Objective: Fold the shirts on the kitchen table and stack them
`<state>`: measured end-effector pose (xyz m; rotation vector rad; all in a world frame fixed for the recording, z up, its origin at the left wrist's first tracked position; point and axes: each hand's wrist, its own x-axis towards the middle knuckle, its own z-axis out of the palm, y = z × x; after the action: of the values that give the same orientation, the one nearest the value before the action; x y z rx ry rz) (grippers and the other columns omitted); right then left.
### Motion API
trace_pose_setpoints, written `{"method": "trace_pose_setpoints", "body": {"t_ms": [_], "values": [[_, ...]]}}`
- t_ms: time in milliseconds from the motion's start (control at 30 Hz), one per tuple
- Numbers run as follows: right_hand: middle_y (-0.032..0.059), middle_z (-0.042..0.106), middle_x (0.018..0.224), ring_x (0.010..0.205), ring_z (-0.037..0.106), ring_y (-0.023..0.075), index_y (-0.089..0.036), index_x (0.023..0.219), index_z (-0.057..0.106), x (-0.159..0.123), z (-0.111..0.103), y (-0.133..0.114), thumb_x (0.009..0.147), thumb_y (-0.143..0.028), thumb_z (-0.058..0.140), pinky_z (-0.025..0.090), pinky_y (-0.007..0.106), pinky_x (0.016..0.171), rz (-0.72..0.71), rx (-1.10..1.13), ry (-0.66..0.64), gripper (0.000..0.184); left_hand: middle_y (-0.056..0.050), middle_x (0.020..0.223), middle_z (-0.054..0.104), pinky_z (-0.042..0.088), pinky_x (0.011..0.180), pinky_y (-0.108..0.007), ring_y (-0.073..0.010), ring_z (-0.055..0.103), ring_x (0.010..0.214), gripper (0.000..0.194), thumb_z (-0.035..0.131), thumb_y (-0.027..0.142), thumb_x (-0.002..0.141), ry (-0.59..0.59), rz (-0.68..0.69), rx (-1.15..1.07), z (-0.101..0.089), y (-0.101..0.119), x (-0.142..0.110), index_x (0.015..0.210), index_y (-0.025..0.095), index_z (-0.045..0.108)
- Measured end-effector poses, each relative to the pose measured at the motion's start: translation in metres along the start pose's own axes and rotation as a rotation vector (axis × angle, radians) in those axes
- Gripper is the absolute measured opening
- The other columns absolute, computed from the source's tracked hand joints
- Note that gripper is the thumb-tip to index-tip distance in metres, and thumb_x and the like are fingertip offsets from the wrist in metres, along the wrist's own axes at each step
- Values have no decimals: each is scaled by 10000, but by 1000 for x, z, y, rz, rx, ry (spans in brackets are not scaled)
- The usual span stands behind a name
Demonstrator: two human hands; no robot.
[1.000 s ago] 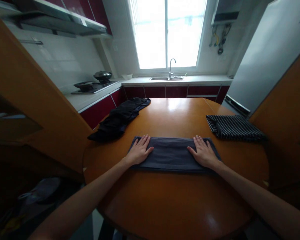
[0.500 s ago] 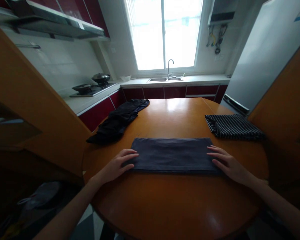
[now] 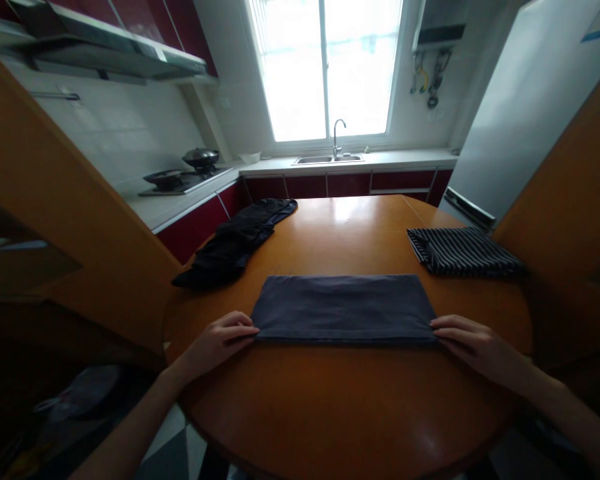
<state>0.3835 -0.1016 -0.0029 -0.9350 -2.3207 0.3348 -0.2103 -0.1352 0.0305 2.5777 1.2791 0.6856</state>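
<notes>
A dark grey-blue folded cloth garment [image 3: 345,307] lies flat on the wooden table [image 3: 350,413], forming a wide strip. Its exact kind is not clear from the folds. At its near left corner, my left hand [image 3: 225,340] is closed, fingertips pinching the edge. My right hand [image 3: 473,343] pinches the near right corner in the same way, thumb below the fingers. Both hands rest low, close to the tabletop.
A crumpled black garment [image 3: 235,243] lies at the table's far left. On the right is a folded black-and-white striped cloth [image 3: 465,252]. Beyond the table are a sink [image 3: 315,160], a stove [image 3: 183,181] and a fridge [image 3: 520,113].
Both hands have slid outward and toward me, from lying open on the garment's ends to pinching its near corners. The garment remains in place.
</notes>
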Motion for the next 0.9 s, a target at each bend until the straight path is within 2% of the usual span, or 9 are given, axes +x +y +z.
{"method": "trace_pose_setpoints", "body": {"t_ms": [167, 300, 533, 700, 800, 900], "values": [[69, 737, 1080, 985, 715, 228, -274, 1078, 718, -2, -1, 0, 974, -248, 554, 614, 333, 838, -41, -5, 46, 196, -45, 942, 679, 555, 755, -244, -145, 667, 838, 208, 602, 346, 978, -4, -12, -73, 0, -3, 1, 987, 254, 789], [65, 735, 1102, 1010, 706, 218, -277, 1115, 695, -6, -3, 0, 961, -189, 562, 599, 330, 855, -89, -56, 106, 222, -46, 921, 677, 546, 720, -235, -139, 666, 809, 227, 585, 320, 992, 8, -14, -123, -1, -5, 0, 933, 242, 791], [44, 726, 1212, 1130, 674, 231, -294, 1078, 726, -11, -2, -1, 964, -190, 547, 571, 399, 964, -153, -170, 42, 236, -48, 913, 690, 551, 732, -243, -146, 673, 816, 250, 572, 319, 997, 55, -51, -132, 1, -4, -4, 893, 219, 775], [61, 741, 1132, 1105, 673, 245, -280, 996, 739, -9, -1, -3, 960, -255, 573, 571, 407, 955, -48, -61, 55, 172, -49, 941, 697, 550, 772, -243, -155, 676, 854, 248, 581, 342, 989, -54, -46, -124, -12, -2, -2, 900, 234, 785], [79, 728, 1132, 1110, 665, 254, -264, 965, 737, 7, -2, -6, 975, -295, 543, 557, 414, 966, -2, 33, 124, 196, -65, 1028, 714, 550, 854, -279, -194, 681, 944, 294, 556, 421, 988, -69, -103, -120, -26, 7, 18, 1009, 232, 781], [97, 701, 1195, 1147, 642, 253, -249, 1101, 719, 49, 2, -11, 995, -324, 500, 516, 430, 1017, 45, 45, 226, 254, -93, 1161, 710, 517, 969, -330, -234, 662, 1072, 399, 469, 465, 1014, 52, -147, -115, -25, 25, 64, 1129, 199, 744]]}}
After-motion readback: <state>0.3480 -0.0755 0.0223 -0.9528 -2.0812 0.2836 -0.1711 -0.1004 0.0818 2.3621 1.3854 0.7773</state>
